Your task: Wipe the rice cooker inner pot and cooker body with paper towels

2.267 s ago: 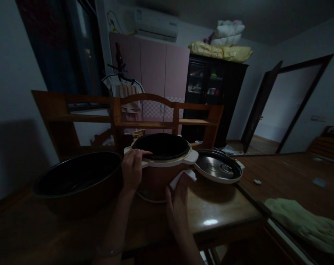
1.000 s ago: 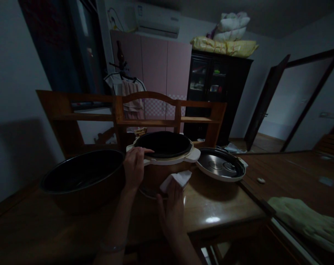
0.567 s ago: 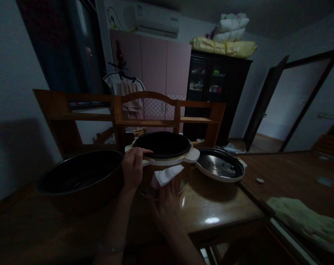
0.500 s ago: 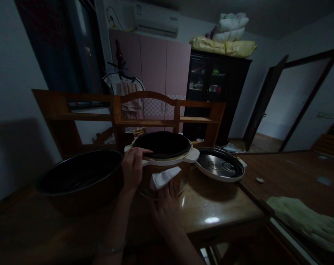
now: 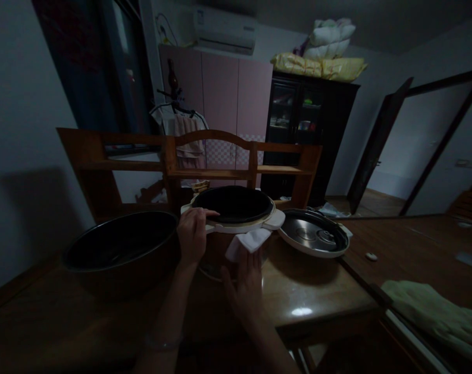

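Note:
An electric cooker [image 5: 216,249] with a white rim and a black, open interior stands upright on the table. My left hand [image 5: 193,236] is closed on its near left rim, the index finger reaching over the opening. Against the cooker's front my right hand [image 5: 246,285] presses a folded white cloth [image 5: 249,241], fingers pointing upward beneath it. A large dark pot [image 5: 122,265] sits left of the cooker. To the right, the round lid [image 5: 314,234] lies with its metal inner side up.
The glossy wooden table [image 5: 298,291] has a raised wooden shelf [image 5: 212,172] along its back. Right of it is a brown surface [image 5: 411,244] with a small white object [image 5: 371,256] and a pale green cloth [image 5: 427,306]. A pink wardrobe [image 5: 220,98] stands behind.
My right hand has slid the white cloth rightward and slightly up across the cooker's front. My left hand keeps its place on the rim. The whole view has shifted slightly.

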`<act>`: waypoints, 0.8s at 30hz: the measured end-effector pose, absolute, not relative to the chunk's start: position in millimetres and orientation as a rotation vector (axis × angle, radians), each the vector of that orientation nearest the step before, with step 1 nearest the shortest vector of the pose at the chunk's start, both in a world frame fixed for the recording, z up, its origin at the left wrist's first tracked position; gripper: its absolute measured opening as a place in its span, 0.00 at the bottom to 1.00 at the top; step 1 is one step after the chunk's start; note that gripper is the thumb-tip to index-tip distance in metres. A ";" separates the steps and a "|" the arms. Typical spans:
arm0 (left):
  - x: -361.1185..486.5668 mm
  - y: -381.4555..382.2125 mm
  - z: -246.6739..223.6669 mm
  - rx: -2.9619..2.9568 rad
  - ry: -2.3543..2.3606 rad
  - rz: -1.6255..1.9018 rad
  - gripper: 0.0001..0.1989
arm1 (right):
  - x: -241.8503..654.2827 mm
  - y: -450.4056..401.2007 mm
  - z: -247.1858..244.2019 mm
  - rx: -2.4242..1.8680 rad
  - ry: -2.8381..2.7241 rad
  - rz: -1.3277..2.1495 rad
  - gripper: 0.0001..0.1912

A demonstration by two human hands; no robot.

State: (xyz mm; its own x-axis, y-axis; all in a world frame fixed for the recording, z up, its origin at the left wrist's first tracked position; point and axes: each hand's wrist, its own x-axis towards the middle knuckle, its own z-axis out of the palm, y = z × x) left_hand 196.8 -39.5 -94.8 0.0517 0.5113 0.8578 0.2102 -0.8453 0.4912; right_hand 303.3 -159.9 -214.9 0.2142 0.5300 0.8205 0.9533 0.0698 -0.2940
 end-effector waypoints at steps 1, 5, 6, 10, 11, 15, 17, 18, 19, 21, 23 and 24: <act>196.8 -39.7 -94.7 2.095 0.745 1.873 0.25 | 302.2 -160.1 -210.0 -1.583 -1.456 -0.590 0.35; 196.6 -40.0 -95.0 2.094 0.737 1.871 0.25 | 294.7 -163.3 -200.7 -1.617 -1.568 -0.576 0.32; 196.5 -40.0 -95.2 2.092 0.734 1.869 0.25 | 292.7 -164.0 -201.5 -1.625 -1.603 -0.576 0.31; 196.7 -39.1 -96.3 2.083 0.735 1.857 0.25 | 286.7 -165.3 -211.9 -1.636 -1.676 -0.594 0.29; 196.7 -38.9 -96.4 2.083 0.737 1.855 0.25 | 286.0 -165.7 -214.9 -1.637 -1.669 -0.598 0.30; 196.1 -38.6 -96.0 2.101 0.754 1.833 0.25 | 286.8 -170.1 -223.2 -1.661 -1.606 -0.567 0.32; 195.5 -38.9 -95.8 2.110 0.756 1.820 0.26 | 289.5 -173.4 -225.7 -1.671 -1.575 -0.546 0.32; 195.3 -39.0 -95.8 2.111 0.757 1.817 0.26 | 291.4 -174.8 -227.1 -1.672 -1.555 -0.540 0.33; 195.0 -39.1 -95.9 2.112 0.757 1.815 0.26 | 293.5 -176.0 -228.9 -1.674 -1.536 -0.531 0.33; 194.7 -39.2 -96.1 2.108 0.755 1.816 0.26 | 298.1 -177.1 -234.1 -1.663 -1.500 -0.516 0.34; 194.5 -39.1 -96.3 2.103 0.751 1.816 0.26 | 302.7 -176.6 -241.0 -1.651 -1.467 -0.499 0.35; 194.5 -39.1 -96.4 2.102 0.749 1.814 0.26 | 305.0 -176.1 -244.5 -1.648 -1.444 -0.496 0.37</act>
